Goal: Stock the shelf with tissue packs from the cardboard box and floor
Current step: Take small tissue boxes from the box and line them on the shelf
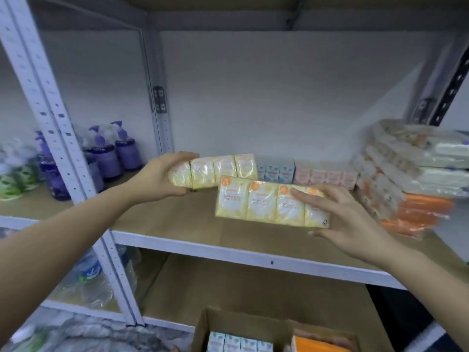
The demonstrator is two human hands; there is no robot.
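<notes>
My left hand (162, 177) grips one end of a yellow tissue pack (218, 168), held above the wooden shelf (177, 219). My right hand (347, 219) holds the right end of a second yellow tissue pack (264, 204), fingers over its front and thumb beneath. Both packs hover over the shelf board. At the back of the shelf stand a blue tissue pack (276, 171) and a pink tissue pack (327, 177). The open cardboard box (243, 323) sits below, showing blue packs (238, 342) and an orange pack (314, 345).
Stacked large tissue bundles (411, 179) in white and orange wrap fill the shelf's right side. Purple pump bottles (111, 153) stand in the left bay behind the white upright post (58, 138). Water bottles (94, 273) lie on the lower left shelf.
</notes>
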